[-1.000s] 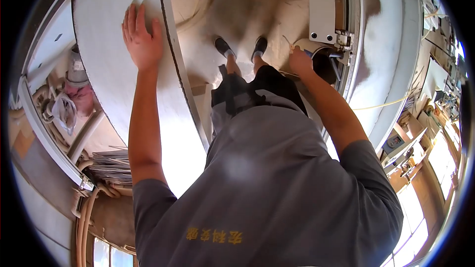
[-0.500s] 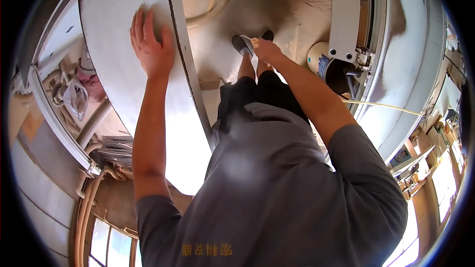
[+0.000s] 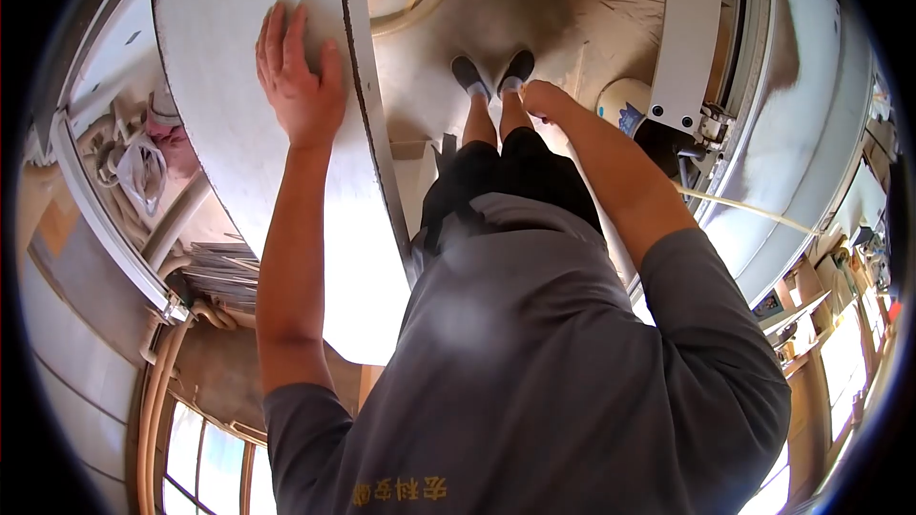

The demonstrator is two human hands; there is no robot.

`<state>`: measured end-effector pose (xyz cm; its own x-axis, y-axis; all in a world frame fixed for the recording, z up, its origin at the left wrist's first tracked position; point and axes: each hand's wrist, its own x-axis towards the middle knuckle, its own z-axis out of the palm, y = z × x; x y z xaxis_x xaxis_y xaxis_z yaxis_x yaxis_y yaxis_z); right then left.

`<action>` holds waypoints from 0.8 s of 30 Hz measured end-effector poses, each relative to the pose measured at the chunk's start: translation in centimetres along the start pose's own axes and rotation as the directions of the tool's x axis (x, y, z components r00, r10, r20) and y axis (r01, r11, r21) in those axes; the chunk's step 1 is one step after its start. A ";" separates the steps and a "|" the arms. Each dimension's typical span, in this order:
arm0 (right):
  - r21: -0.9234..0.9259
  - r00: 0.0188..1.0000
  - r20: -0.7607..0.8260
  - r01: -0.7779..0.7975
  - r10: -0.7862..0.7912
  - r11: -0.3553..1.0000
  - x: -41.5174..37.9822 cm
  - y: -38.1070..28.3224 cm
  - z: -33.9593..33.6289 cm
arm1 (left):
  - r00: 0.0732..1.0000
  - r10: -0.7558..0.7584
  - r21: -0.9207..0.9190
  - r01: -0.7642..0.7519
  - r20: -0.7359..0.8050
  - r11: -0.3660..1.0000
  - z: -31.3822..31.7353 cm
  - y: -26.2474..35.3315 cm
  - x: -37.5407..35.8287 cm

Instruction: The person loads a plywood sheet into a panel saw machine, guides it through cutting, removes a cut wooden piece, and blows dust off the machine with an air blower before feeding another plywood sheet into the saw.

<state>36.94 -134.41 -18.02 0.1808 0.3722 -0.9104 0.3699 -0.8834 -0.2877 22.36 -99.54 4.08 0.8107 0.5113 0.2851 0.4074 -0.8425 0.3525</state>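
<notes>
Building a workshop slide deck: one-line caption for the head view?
Left hand flat on a white panel, right hand closed near the knees.

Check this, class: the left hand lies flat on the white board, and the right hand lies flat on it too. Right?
Not quite. In the head view the left hand lies flat on the white board, but the right hand is off it, curled beside the legs.

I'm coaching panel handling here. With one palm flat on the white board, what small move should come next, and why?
Probably bring the right hand across to the board's near edge: only the left hand rests flat on it, and the right hangs free above the shoes.
</notes>
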 end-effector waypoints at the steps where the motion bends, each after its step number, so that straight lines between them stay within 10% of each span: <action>1: -0.054 0.990 0.136 -0.032 0.039 0.998 1.0 0.3 -0.2 | 1.000 0.002 -0.004 -0.002 -0.003 1.000 0.0 0.0 0.0; 2: -0.113 0.960 0.266 -0.058 0.086 0.992 1.9 1.0 0.0 | 1.000 0.004 -0.008 -0.004 -0.006 1.000 0.1 -0.1 -0.1; 6: -0.329 0.990 -0.110 -0.115 0.083 0.937 2.5 3.9 0.5 | 0.999 0.020 -0.012 -0.020 -0.026 1.000 0.3 -0.4 -0.1; 10: -0.309 0.931 0.133 -0.286 0.339 0.907 3.4 4.7 -0.7 | 0.999 0.015 0.004 -0.015 -0.031 1.000 0.3 -0.4 0.0; 16: -0.002 0.898 -0.344 -0.293 0.274 0.956 3.4 4.1 -1.4 | 0.999 0.012 0.006 -0.012 -0.039 1.000 0.4 -0.5 0.1; 24: -0.427 0.913 0.075 -0.335 0.402 0.840 4.0 4.5 -3.2 | 0.999 0.009 0.005 -0.009 -0.036 1.000 0.3 -0.2 0.1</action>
<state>42.23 -135.98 -22.05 0.2450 -0.0368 -0.9688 0.6392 -0.7453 0.1899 22.48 -99.33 3.75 0.7985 0.5096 0.3205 0.4025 -0.8478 0.3453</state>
